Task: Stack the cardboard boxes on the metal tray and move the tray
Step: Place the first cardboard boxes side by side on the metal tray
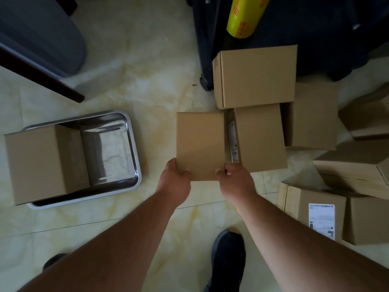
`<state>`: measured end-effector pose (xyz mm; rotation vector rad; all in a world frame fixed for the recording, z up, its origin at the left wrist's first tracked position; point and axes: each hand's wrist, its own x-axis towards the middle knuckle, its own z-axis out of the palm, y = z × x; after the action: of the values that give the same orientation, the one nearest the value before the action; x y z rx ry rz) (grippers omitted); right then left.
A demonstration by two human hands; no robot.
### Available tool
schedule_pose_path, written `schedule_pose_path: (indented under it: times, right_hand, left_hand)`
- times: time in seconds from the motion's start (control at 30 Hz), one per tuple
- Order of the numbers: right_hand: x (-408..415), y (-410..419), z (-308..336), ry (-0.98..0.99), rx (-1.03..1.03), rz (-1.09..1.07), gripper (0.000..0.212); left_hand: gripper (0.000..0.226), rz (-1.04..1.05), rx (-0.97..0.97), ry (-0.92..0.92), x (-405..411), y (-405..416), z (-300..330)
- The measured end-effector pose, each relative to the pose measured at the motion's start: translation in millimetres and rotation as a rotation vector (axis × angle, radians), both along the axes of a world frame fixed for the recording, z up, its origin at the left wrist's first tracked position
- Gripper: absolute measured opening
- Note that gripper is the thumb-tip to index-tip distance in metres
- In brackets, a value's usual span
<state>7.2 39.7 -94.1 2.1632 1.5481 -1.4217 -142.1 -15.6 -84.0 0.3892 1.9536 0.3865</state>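
Pale marbled floor tiles point(147, 66) spread under us. Our left hand point(174, 182) and right hand point(235, 182) grip the near corners of a cardboard box point(200, 144), thumbs on top, the other fingers curled beneath. To the left, the metal tray point(130, 148) carries one box point(42, 163). More boxes point(254, 76) lie to the right.

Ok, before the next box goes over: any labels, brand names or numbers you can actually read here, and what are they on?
Nothing reads clearly.
White shipping label on the lower-right box: print too small.
Side label on the middle box: seen edge-on, blurred.
Yellow roll: orange print, blurred.
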Motion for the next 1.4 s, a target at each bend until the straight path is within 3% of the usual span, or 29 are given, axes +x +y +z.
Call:
schedule_pose_path:
  times: [0.63, 1.4]
  right_hand:
    - [-69.0, -29.1, 59.7, 0.036, 0.114, 0.119, 0.019]
    - [-171.3, -64.2, 67.4, 0.055, 0.113, 0.238, 0.021]
  left_hand:
    - [0.055, 0.087, 0.071, 0.020, -78.4, -52.7, 62.0]
    - [0.050, 0.244, 0.079, 0.003, -173.9, -105.2, 76.1]
